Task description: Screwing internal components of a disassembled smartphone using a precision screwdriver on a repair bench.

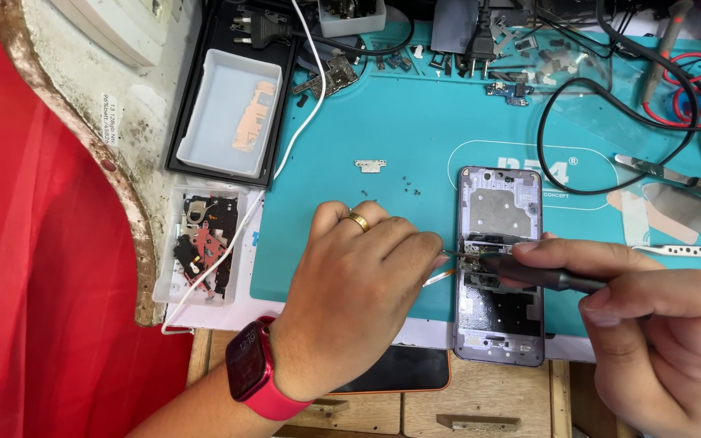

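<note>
Head view shows the left hand (359,284) pinching thin tweezers (440,276) and the right hand (651,324) gripping a dark screwdriver (545,276), both tips meeting on the opened phone (501,268) lying near the worktop's (415,122) front edge.

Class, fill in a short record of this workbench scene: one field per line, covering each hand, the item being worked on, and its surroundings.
Left hand: fingers pinch a small part at the opened phone; ring and red watch worn
Right hand: holds a dark tool, tip at the phone's middle
Phone: back off, lying on a teal mat
Nearby: loose screws, white tray, tweezers, cables
</note>
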